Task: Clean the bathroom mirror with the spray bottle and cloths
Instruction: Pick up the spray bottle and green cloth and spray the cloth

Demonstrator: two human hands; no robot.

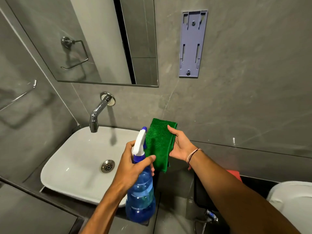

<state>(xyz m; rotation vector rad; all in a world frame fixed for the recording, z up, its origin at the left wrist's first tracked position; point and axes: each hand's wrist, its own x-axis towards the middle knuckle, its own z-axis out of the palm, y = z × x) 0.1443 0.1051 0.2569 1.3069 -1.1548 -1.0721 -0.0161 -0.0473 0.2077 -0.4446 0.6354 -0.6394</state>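
While upright, spray bottle (141, 191) nozzle points at cloth (158, 142).

Left hand (133, 164) grips blue spray bottle (141, 196) by its neck, nozzle aimed at folded green cloth (157, 144) held up in right hand (181, 146). Both just right of white sink (70, 166); mirror (94, 39) above sink, tap (97, 114) between.

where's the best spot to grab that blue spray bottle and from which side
Grip the spray bottle at its narrow neck just under the white trigger head, coming from behind, opposite the nozzle. The left hand does this now: the neck fits a closed hand, the wide ribbed body does not, and a finger reaches the trigger.
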